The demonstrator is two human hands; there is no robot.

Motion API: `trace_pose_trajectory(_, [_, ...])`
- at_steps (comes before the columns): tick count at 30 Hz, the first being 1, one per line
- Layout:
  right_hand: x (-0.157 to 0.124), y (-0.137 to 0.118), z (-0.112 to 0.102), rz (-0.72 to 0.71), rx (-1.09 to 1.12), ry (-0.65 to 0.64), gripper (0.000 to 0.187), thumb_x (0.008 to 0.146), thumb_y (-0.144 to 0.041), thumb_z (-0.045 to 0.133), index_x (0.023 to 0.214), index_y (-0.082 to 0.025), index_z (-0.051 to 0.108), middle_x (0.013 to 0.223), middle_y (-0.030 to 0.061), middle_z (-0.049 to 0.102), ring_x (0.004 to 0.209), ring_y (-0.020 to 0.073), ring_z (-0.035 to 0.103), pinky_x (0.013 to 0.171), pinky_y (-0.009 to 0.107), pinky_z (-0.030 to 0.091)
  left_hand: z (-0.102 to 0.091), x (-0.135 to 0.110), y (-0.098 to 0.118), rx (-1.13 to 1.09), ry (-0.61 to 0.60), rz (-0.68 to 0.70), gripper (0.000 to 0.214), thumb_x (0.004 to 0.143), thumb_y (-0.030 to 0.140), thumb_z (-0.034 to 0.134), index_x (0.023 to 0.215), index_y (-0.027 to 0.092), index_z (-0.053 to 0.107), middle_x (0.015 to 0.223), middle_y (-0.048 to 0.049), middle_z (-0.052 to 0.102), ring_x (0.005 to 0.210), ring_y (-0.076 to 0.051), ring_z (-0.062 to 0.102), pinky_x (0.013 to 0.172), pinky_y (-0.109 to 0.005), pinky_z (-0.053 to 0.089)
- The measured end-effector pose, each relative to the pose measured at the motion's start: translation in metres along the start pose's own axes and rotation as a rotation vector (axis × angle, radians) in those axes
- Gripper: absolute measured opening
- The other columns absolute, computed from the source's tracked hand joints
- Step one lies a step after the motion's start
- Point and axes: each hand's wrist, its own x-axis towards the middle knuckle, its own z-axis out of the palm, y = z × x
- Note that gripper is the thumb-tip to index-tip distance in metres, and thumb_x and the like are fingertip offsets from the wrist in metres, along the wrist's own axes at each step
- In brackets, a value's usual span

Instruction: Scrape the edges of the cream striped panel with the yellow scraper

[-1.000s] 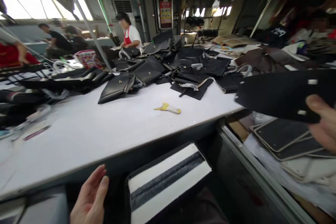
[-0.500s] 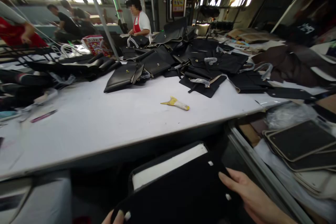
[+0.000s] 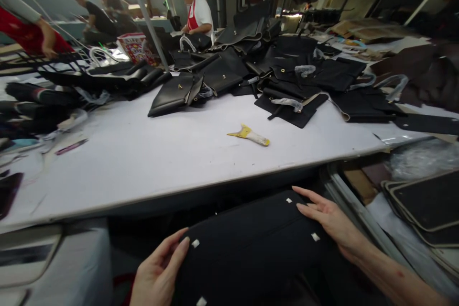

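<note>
A black bag panel [image 3: 251, 239] with small white squares near its corners lies in front of me, below the table's front edge. At its left edge my left hand [image 3: 159, 267] is closed, thumb on top near a white square. My right hand [image 3: 328, 215] grips the far right corner, with a finger along the far edge and the thumb on the panel's face. The underside of the panel is hidden, and its near part runs into shadow. On the white table beyond lies a yellow tool with a white-wrapped handle [image 3: 253, 136].
Several black bags [image 3: 229, 71] with wrapped handles are heaped across the white table [image 3: 132, 162]. A pinkish pen-like tool [image 3: 71, 146] lies at left. Stacked dark panels [image 3: 423, 201] sit at right beside a metal rail. Several people are beyond the table, one in a red apron [image 3: 193, 16].
My left hand has come up into view along the panel's left edge. My right hand has shifted to the far corner. The white strip behind the panel's far edge is now covered.
</note>
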Motion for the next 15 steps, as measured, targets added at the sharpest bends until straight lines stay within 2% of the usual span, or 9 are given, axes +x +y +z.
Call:
trace_pose_trajectory(4, [0.007,0.002,-0.003,0.061,-0.012,-0.003,0.080,0.075,-0.038,0.079,0.144,-0.023,0.042,0.095,0.0067,0.074,0.079,0.0236,0.071,0.066,0.029,0.057,-0.008,0.013,-0.009,0.146,0.018,0.048,0.077,0.060,0.066,0.077,0.115,0.014,0.067,0.091,-0.0077,0.074,0.089,-0.025,0.068,0.073,-0.025,0.056])
trace_pose_trajectory(9, [0.008,0.000,-0.002,0.107,-0.070,0.016,0.087,0.068,-0.041,0.082,0.144,-0.022,0.043,0.098,0.0090,0.074,0.081,0.0288,0.071,0.063,0.032,0.059,-0.006,0.012,-0.011,0.187,0.082,0.116,0.068,0.063,0.062,0.077,0.110,0.014,0.070,0.072,-0.0017,0.066,0.066,-0.015,0.060,0.057,-0.020,0.047])
trace_pose_trajectory(15, [0.019,0.010,-0.012,0.234,-0.071,0.101,0.092,0.057,-0.045,0.086,0.140,-0.036,0.048,0.106,0.0094,0.072,0.088,0.0376,0.070,0.073,0.046,0.063,-0.001,0.006,-0.006,0.227,0.124,0.165,0.053,0.075,0.055,0.070,0.109,0.014,0.071,0.076,-0.0038,0.068,0.064,-0.015,0.059,0.053,-0.020,0.044])
